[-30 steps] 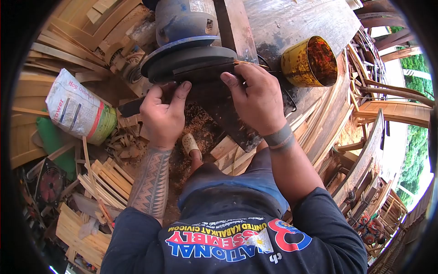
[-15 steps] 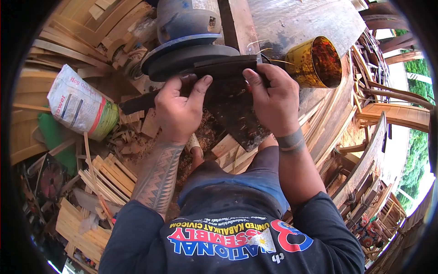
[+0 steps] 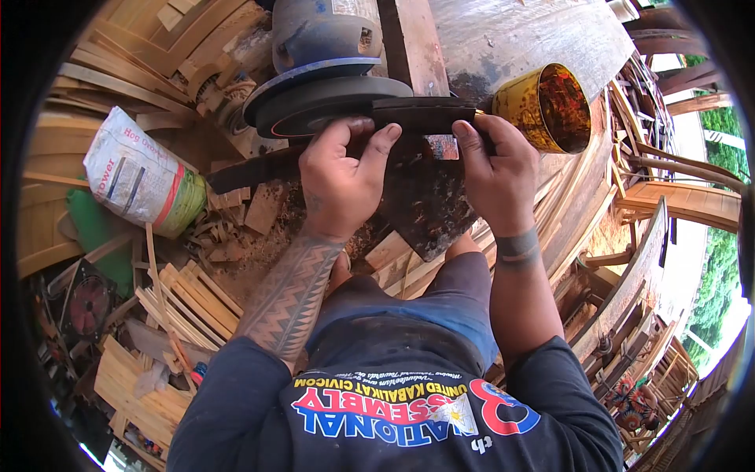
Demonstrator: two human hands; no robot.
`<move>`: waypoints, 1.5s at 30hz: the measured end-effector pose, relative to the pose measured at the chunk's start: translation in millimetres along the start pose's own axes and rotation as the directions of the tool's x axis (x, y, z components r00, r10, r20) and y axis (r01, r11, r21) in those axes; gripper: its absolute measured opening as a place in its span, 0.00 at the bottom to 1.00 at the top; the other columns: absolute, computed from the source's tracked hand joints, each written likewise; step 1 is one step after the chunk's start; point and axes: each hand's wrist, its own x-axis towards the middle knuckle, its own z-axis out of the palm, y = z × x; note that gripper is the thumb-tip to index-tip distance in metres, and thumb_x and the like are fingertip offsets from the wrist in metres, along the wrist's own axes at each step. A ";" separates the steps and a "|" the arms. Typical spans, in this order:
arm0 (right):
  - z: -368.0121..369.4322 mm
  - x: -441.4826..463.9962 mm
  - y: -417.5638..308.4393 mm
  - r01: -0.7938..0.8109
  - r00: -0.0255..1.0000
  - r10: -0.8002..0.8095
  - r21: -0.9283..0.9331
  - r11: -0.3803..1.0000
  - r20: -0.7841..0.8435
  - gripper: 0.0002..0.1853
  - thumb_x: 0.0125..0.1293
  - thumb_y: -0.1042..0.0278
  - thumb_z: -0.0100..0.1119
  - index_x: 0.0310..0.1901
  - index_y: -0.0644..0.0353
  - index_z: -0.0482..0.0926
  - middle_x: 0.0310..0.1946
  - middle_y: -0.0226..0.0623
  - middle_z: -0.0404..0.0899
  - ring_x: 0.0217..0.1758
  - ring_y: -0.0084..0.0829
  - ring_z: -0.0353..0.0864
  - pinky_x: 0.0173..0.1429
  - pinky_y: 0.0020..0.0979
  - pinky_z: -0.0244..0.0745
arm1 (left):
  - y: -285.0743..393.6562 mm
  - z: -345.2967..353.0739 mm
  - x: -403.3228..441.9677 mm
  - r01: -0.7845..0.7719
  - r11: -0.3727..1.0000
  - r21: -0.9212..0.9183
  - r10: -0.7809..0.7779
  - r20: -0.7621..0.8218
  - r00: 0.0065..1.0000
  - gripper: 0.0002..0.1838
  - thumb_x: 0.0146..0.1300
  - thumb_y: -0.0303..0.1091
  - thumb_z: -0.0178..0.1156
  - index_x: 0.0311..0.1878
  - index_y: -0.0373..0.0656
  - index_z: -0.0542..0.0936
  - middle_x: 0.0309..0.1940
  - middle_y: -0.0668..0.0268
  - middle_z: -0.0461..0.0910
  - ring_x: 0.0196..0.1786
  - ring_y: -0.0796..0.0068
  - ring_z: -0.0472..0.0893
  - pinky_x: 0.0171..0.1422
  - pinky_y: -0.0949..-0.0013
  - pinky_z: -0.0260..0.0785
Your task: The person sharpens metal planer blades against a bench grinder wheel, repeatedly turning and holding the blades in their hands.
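A dark, long flat blade [image 3: 429, 118] lies crosswise at the front of the grinding wheel [image 3: 346, 94] of a blue-grey bench grinder [image 3: 326, 35]. Gripping its left end is my left hand [image 3: 344, 177], thumb on the near side and fingers curled behind. My right hand [image 3: 503, 177] pinches the other end the same way. The blade's left part is close against the wheel's right side; whether they touch I cannot tell. Below the blade is a dark, stained metal plate [image 3: 429, 212].
A yellow stained can [image 3: 515, 102] stands just beyond my right hand. At left are a printed sack [image 3: 138, 169], wood shavings and stacked wood strips [image 3: 193, 303]. A wooden beam [image 3: 425, 47] lies beside the grinder. Long boards [image 3: 566, 193] run along the right.
Both hands have slid the blade to the right along the wheel, exposing more of the wheel's face. The thin bright streaks near the blade's right end are gone.
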 end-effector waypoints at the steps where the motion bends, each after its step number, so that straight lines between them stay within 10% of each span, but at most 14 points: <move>1: -0.3 -0.3 1.5 0.000 1.000 0.000 0.011 1.000 -0.010 0.11 0.73 0.64 0.75 0.45 0.64 0.89 0.36 0.50 0.88 0.37 0.49 0.88 0.45 0.41 0.82 | 1.6 0.9 0.1 -0.018 1.000 0.011 0.018 0.002 1.000 0.15 0.69 0.36 0.80 0.43 0.32 0.89 0.34 0.54 0.92 0.36 0.67 0.91 0.45 0.65 0.82; 10: 12.2 -6.0 17.3 -0.021 0.988 0.048 0.183 0.983 -0.146 0.14 0.70 0.66 0.79 0.51 0.65 0.91 0.37 0.44 0.89 0.38 0.36 0.89 0.46 0.34 0.83 | -6.4 10.8 -1.6 0.036 0.997 -0.068 -0.035 0.027 0.999 0.14 0.70 0.37 0.79 0.42 0.33 0.90 0.35 0.53 0.92 0.35 0.63 0.91 0.44 0.63 0.82; 16: 19.8 -8.0 21.3 0.016 0.985 0.031 0.267 0.964 -0.170 0.17 0.70 0.68 0.80 0.56 0.66 0.91 0.36 0.40 0.87 0.37 0.29 0.86 0.46 0.30 0.81 | -4.2 7.7 -2.6 0.058 0.996 -0.074 -0.055 0.042 0.998 0.18 0.73 0.40 0.79 0.45 0.30 0.88 0.36 0.62 0.91 0.39 0.79 0.84 0.47 0.70 0.79; 22: 21.0 -6.6 7.5 0.041 0.989 -0.011 0.197 0.980 -0.149 0.15 0.70 0.70 0.79 0.54 0.67 0.91 0.36 0.41 0.87 0.36 0.30 0.86 0.44 0.30 0.81 | -8.1 1.1 -2.1 0.040 0.997 -0.065 -0.041 -0.003 0.999 0.14 0.70 0.36 0.79 0.43 0.33 0.90 0.34 0.53 0.91 0.35 0.64 0.91 0.45 0.64 0.82; 25: 23.2 -5.3 -1.1 0.032 0.993 -0.011 0.178 0.983 -0.120 0.14 0.69 0.70 0.80 0.51 0.68 0.91 0.36 0.43 0.88 0.35 0.33 0.87 0.44 0.31 0.81 | -12.6 -6.7 -2.7 0.045 0.999 -0.012 -0.045 0.001 0.999 0.18 0.72 0.40 0.79 0.45 0.31 0.89 0.36 0.61 0.91 0.38 0.78 0.85 0.48 0.70 0.79; 45: 41.8 -6.9 -26.3 0.095 0.994 -0.090 0.078 0.992 -0.056 0.12 0.71 0.66 0.76 0.48 0.65 0.90 0.34 0.48 0.87 0.35 0.48 0.87 0.42 0.41 0.81 | -35.6 -38.5 -3.7 0.022 0.999 0.025 -0.021 -0.040 0.999 0.19 0.72 0.39 0.79 0.47 0.29 0.87 0.36 0.65 0.89 0.38 0.80 0.83 0.45 0.72 0.77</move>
